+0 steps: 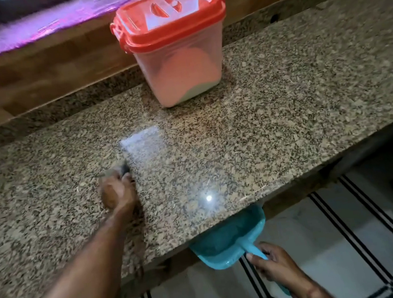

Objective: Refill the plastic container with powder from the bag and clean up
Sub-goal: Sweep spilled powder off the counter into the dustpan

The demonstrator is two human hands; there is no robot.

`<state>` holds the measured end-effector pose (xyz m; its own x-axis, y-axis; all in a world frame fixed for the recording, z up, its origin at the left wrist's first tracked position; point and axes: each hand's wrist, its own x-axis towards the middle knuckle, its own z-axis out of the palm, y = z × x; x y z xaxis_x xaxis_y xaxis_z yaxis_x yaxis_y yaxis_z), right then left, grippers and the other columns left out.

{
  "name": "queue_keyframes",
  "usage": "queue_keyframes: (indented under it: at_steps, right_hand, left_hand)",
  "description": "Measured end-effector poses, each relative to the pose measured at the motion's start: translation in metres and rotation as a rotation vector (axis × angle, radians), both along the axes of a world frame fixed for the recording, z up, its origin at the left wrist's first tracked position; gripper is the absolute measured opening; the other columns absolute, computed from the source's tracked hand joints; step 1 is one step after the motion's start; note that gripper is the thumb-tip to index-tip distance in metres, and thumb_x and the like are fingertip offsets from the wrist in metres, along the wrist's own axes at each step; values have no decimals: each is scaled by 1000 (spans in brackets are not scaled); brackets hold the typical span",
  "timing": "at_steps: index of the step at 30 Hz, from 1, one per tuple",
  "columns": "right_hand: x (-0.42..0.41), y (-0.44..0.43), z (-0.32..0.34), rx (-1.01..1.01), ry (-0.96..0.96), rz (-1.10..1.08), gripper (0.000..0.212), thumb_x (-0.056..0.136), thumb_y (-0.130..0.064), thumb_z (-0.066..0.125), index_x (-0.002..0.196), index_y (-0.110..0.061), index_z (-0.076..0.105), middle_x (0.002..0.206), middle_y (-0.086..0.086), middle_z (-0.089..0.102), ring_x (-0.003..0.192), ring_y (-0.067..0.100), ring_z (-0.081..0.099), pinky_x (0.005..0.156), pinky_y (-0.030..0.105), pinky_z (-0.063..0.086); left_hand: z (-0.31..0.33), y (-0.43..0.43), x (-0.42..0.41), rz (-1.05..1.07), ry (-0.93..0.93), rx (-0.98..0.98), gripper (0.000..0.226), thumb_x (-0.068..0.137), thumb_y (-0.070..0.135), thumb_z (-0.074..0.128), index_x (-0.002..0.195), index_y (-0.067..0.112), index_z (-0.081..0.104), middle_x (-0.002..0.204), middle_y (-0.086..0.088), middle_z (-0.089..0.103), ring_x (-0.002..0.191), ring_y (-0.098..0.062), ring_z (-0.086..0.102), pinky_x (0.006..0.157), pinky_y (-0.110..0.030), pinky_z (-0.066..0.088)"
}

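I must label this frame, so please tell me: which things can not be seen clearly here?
- Head view: what the left hand holds is motion-blurred; only a dark tip shows.
- Dustpan: its front is hidden under the counter edge.
- Right hand covers part of the dustpan's handle.
- Container: powder level unclear through the tinted wall.
- No bag in view.

Dim, warm light. Small glare spot and pale window reflection on counter (262, 124). Left hand (118, 190) motion-blurred. Purple cast on sill (47, 26). Wide-angle bending at edges; floor (330, 243) dark.
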<state>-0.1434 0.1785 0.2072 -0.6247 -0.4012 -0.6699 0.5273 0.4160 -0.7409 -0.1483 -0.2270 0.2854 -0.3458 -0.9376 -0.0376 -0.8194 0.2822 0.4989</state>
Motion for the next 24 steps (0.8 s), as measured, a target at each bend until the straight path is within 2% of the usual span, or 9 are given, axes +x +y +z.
queue_keyframes:
  at_steps: [3, 6, 8, 12, 15, 19, 21, 23, 24]
  right_hand:
    - [-15, 10, -9, -27, -30, 14, 19, 93, -21, 75, 100, -4, 70, 59, -5, 52, 53, 11, 48, 49, 22, 35]
    - [-27, 11, -11, -73, -50, 75, 19, 91, -23, 77, 93, -7, 67, 58, -4, 52, 50, 10, 47, 49, 21, 35]
    - [-32, 9, -9, -73, -44, 136, 19, 91, -23, 77, 94, -7, 68, 58, -6, 55, 49, 8, 50, 50, 21, 37]
    - [-51, 6, 3, -119, -53, 177, 18, 92, -22, 77, 94, -7, 69, 58, -6, 57, 49, 6, 52, 51, 19, 40]
    - [-69, 1, 8, -136, -15, 143, 4, 96, -13, 71, 94, -10, 69, 56, -10, 56, 49, 2, 49, 50, 17, 38]
    - [-62, -3, 3, -128, -34, 150, 7, 99, -13, 67, 95, -20, 68, 56, -16, 58, 51, 2, 47, 52, 17, 38]
    - [-66, -7, 4, -143, -21, 154, 6, 98, -13, 67, 96, -18, 68, 56, -17, 59, 51, 1, 47, 52, 15, 38]
    - [-73, -12, 6, -148, 16, 166, 4, 98, -11, 68, 97, -15, 68, 59, -17, 60, 53, -1, 50, 54, 14, 40]
    - [-76, -14, 5, -143, 34, 174, 2, 97, -11, 69, 98, -12, 69, 61, -16, 60, 55, -1, 51, 55, 14, 41]
  left_hand:
    - [2, 78, -42, -338, 158, -41, 33, 104, 52, 49, 100, 23, 65, 96, 8, 63, 77, -4, 56, 54, -17, 40]
    - [-7, 126, -71, -741, 160, 37, 31, 104, 55, 47, 121, 37, 66, 121, 14, 58, 100, -2, 60, 74, -18, 49]
    - [-5, 110, -76, -653, 206, 69, 26, 104, 48, 49, 117, 37, 69, 122, 11, 63, 100, -7, 63, 74, -19, 52]
    - [7, 43, -77, -162, 151, 75, 22, 104, 33, 55, 117, 23, 69, 106, 1, 71, 76, -1, 55, 56, -14, 38]
    - [19, 56, -101, -291, 171, 74, 22, 104, 43, 54, 114, 30, 69, 96, 16, 62, 79, 3, 54, 56, -12, 34]
    - [-7, 94, -101, -600, 46, 54, 42, 99, 51, 56, 136, 31, 63, 137, 0, 55, 111, -17, 59, 90, -29, 53]
    - [-6, 79, -98, -576, 77, 61, 33, 101, 48, 54, 127, 32, 67, 133, -3, 61, 104, -20, 64, 81, -33, 59]
    - [6, 49, -99, -400, 202, 83, 22, 104, 44, 51, 112, 33, 69, 113, 1, 72, 85, -14, 69, 61, -24, 54]
    - [10, 32, -100, -279, 204, 68, 20, 104, 39, 53, 112, 33, 70, 107, 3, 73, 79, -11, 67, 60, -22, 50]
